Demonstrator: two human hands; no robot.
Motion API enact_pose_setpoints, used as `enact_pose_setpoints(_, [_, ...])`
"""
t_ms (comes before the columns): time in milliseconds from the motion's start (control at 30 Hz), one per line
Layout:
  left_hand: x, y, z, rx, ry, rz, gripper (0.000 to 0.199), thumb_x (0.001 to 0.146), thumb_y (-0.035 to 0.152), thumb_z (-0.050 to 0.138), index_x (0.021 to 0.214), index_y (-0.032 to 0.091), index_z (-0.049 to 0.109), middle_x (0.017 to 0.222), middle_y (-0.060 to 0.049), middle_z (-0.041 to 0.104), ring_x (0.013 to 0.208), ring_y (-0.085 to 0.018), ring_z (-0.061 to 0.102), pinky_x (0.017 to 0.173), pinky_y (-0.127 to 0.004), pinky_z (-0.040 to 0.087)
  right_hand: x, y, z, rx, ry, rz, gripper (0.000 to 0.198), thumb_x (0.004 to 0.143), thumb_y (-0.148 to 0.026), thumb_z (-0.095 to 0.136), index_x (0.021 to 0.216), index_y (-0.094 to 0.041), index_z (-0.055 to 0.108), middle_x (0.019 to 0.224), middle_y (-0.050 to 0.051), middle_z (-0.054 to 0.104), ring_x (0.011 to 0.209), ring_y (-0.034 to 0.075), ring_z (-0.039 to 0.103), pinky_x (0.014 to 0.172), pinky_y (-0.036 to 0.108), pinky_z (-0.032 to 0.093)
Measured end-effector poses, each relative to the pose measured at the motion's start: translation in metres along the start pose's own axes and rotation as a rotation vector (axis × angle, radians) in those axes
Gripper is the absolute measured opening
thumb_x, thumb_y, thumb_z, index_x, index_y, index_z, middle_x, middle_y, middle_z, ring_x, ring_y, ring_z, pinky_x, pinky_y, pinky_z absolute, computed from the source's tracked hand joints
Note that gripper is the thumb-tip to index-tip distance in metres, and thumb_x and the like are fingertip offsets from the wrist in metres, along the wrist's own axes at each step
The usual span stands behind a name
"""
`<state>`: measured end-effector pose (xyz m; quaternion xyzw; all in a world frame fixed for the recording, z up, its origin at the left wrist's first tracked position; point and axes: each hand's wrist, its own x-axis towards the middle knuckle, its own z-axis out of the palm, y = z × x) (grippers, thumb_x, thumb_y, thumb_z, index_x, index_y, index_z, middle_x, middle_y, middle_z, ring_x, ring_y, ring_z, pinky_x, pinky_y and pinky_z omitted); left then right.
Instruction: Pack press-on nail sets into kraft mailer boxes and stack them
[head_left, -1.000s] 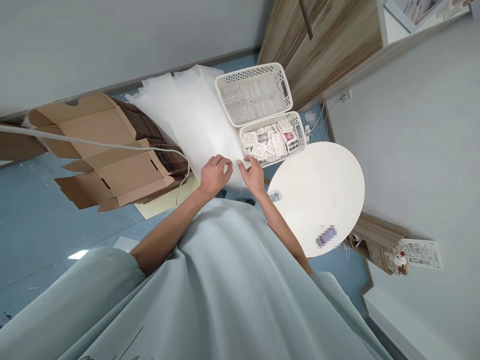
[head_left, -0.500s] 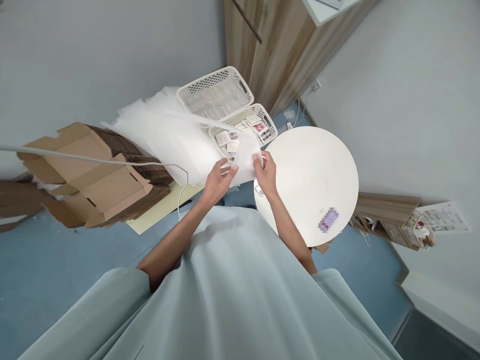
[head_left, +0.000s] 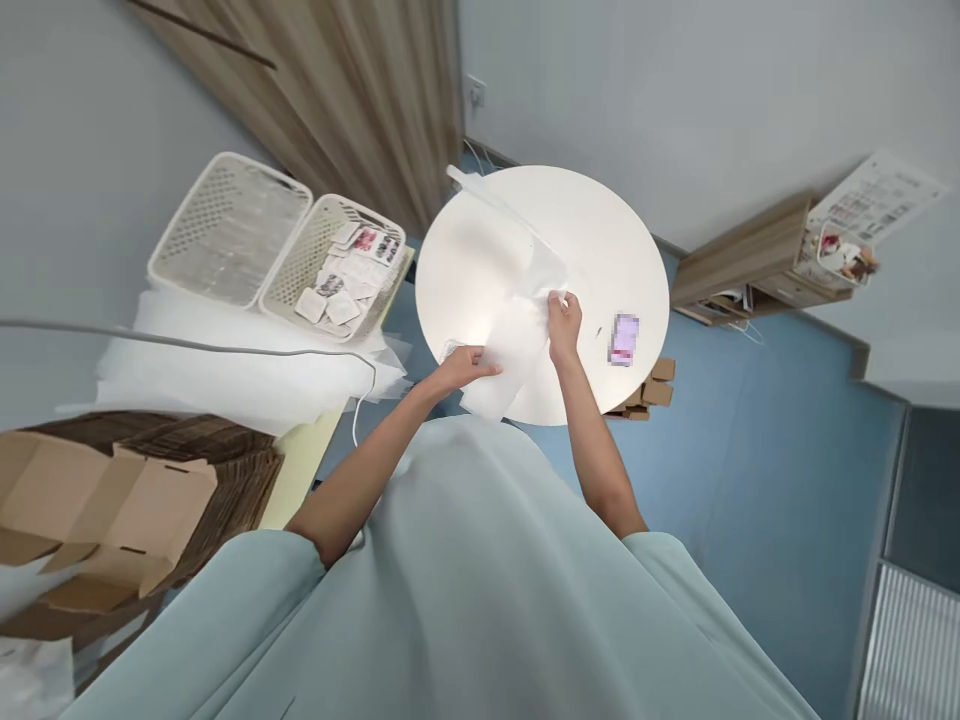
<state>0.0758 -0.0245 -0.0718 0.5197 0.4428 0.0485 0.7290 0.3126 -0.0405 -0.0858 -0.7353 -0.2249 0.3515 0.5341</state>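
Observation:
A thin, translucent white sheet of packing foam [head_left: 516, 345] hangs between my hands over the near part of the round white table [head_left: 637, 240]. My left hand [head_left: 466, 367] pinches its left side, with the thumb on top. At its upper right, my right hand [head_left: 564, 322] grips it between thumb and fingers. From there a folded part of the sheet stretches up and left across the table. Beside my left hand, a small clear packet [head_left: 450, 349] lies at the table's edge, partly hidden.
Left of the table stand a white basket of small packets [head_left: 300, 275] and another basket of clear plastic pieces [head_left: 169, 235]. Nearer lie a pile of white foam sheets [head_left: 180, 375] and stacked flattened cardboard boxes [head_left: 165, 500]. A blurred purple phone-like object [head_left: 624, 340] rests on the table. A cable [head_left: 225, 347] crosses at left.
My view has turned right, and both hands have carried the foam sheet from beside the baskets to over the round table. The sheet is now more spread out.

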Motion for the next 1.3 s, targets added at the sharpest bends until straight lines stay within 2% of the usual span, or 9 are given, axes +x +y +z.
enact_pose_setpoints(100, [0.020, -0.013, 0.021, -0.003, -0.027, -0.090, 0.058, 0.059, 0.054, 0.101, 0.101, 0.021, 0.080, 0.107, -0.010, 0.085, 0.106, -0.035, 0.080, 0.089, -0.045, 0.066, 0.021, 0.024, -0.029, -0.013, 0.063, 0.073, 0.043, 0.103, -0.061, 0.060, 0.116, -0.020, 0.058, 0.103, 0.007, 0.074, 0.096, 0.020, 0.074, 0.078, 0.028, 0.058])
enact_pose_setpoints(167, [0.031, -0.022, 0.032, 0.010, 0.001, -0.131, 0.056, 0.059, 0.052, 0.100, 0.101, 0.020, 0.079, 0.108, -0.009, 0.085, 0.104, -0.034, 0.080, 0.087, -0.043, 0.066, 0.030, 0.039, -0.042, -0.013, 0.060, 0.145, 0.040, 0.102, -0.058, 0.063, 0.114, -0.021, 0.059, 0.103, 0.007, 0.074, 0.096, 0.019, 0.073, 0.078, 0.027, 0.059])
enact_pose_setpoints(367, [0.055, -0.049, 0.048, -0.005, 0.136, -0.224, 0.058, 0.058, 0.045, 0.097, 0.105, 0.018, 0.076, 0.111, -0.013, 0.084, 0.097, -0.031, 0.080, 0.075, -0.035, 0.064, 0.030, 0.082, -0.058, 0.058, -0.030, 0.387, 0.025, 0.101, -0.042, 0.075, 0.102, -0.022, 0.060, 0.089, 0.001, 0.071, 0.077, 0.014, 0.067, 0.075, 0.029, 0.064])
enact_pose_setpoints(567, [0.066, -0.064, 0.050, 0.128, 0.201, -0.321, 0.056, 0.058, 0.042, 0.096, 0.103, 0.018, 0.073, 0.113, -0.016, 0.083, 0.098, -0.033, 0.080, 0.070, -0.033, 0.062, -0.007, 0.116, -0.052, 0.065, -0.110, 0.460, 0.028, 0.099, -0.042, 0.080, 0.096, -0.020, 0.062, 0.084, 0.003, 0.071, 0.076, 0.016, 0.069, 0.075, 0.030, 0.066])
enact_pose_setpoints(767, [0.066, -0.072, 0.051, 0.129, 0.172, -0.372, 0.053, 0.059, 0.038, 0.093, 0.103, 0.018, 0.072, 0.111, -0.016, 0.082, 0.099, -0.033, 0.081, 0.073, -0.035, 0.064, -0.030, 0.140, -0.043, 0.001, -0.046, 0.552, 0.016, 0.095, -0.027, 0.076, 0.103, -0.018, 0.065, 0.085, 0.001, 0.073, 0.072, 0.012, 0.068, 0.074, 0.026, 0.064])
enact_pose_setpoints(933, [0.058, -0.073, 0.053, 0.128, 0.155, -0.400, 0.057, 0.056, 0.036, 0.098, 0.104, 0.019, 0.073, 0.107, -0.015, 0.083, 0.100, -0.035, 0.081, 0.074, -0.035, 0.064, -0.026, 0.151, -0.037, -0.075, -0.063, 0.521, 0.010, 0.092, -0.025, 0.072, 0.087, -0.019, 0.065, 0.074, -0.003, 0.067, 0.066, 0.011, 0.062, 0.073, 0.024, 0.061])
enact_pose_setpoints(1133, [0.042, -0.074, 0.052, 0.134, 0.188, -0.408, 0.058, 0.054, 0.035, 0.103, 0.101, 0.020, 0.072, 0.114, -0.015, 0.083, 0.114, -0.037, 0.079, 0.081, -0.036, 0.065, -0.013, 0.149, -0.018, -0.105, -0.137, 0.490, 0.022, 0.091, -0.023, 0.069, 0.071, -0.021, 0.061, 0.065, -0.006, 0.059, 0.062, 0.011, 0.058, 0.068, 0.023, 0.057])
enact_pose_setpoints(1300, [0.036, -0.077, 0.042, 0.095, 0.174, -0.429, 0.053, 0.059, 0.038, 0.101, 0.098, 0.020, 0.069, 0.117, -0.016, 0.083, 0.107, -0.034, 0.080, 0.079, -0.036, 0.065, -0.006, 0.146, -0.003, -0.112, -0.157, 0.474, 0.024, 0.096, -0.023, 0.063, 0.072, -0.021, 0.061, 0.067, -0.006, 0.059, 0.064, 0.011, 0.059, 0.067, 0.022, 0.056])
